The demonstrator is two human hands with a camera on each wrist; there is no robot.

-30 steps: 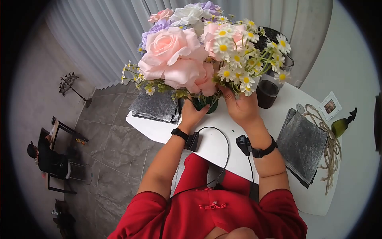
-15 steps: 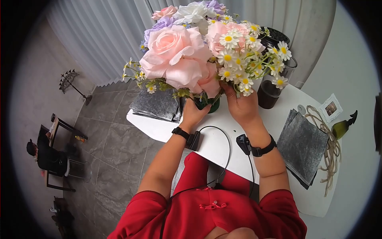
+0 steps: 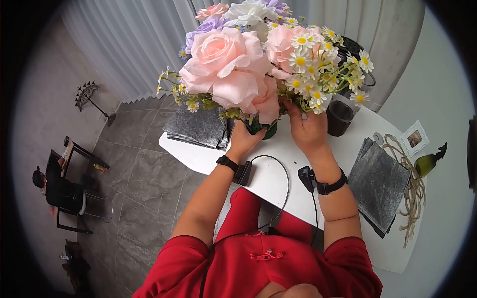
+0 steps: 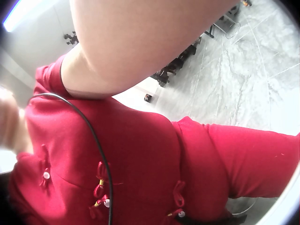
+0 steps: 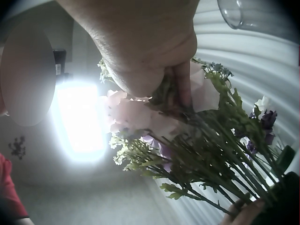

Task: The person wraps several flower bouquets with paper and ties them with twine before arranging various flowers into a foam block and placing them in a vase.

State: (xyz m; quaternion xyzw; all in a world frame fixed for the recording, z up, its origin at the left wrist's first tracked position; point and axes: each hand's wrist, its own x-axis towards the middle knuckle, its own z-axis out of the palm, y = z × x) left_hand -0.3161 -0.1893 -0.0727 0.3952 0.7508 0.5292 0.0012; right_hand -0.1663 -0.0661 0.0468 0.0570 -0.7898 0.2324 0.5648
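Note:
A large bouquet of pink [image 3: 226, 67], white and purple roses with small daisies [image 3: 308, 64] stands up over the white table [image 3: 271, 186]. My left hand [image 3: 243, 140] grips a dark green base [image 3: 271, 131] under the stems, its thumb across the near side. In the right wrist view, the left fingers [image 5: 251, 213] show against that base, where the green stems [image 5: 220, 150] gather. My right hand [image 3: 308, 131] is up among the blooms below the daisies, thumb and fingers pinching a flower stem; petals hide part of its fingertips. The left wrist view shows only my arm and red clothing.
Grey sheets lie stacked at the left [image 3: 196, 129] and right [image 3: 380, 181] of the table. A dark glass [image 3: 340, 118], a coil of cord [image 3: 412, 203], a white photo frame [image 3: 413, 138] and a green bottle [image 3: 426, 163] stand beyond. A seated person [image 3: 64, 188] is far left.
The head view has swung slightly, so the bouquet and table things sit a little further right. Both hands keep their places on the base and among the blooms.

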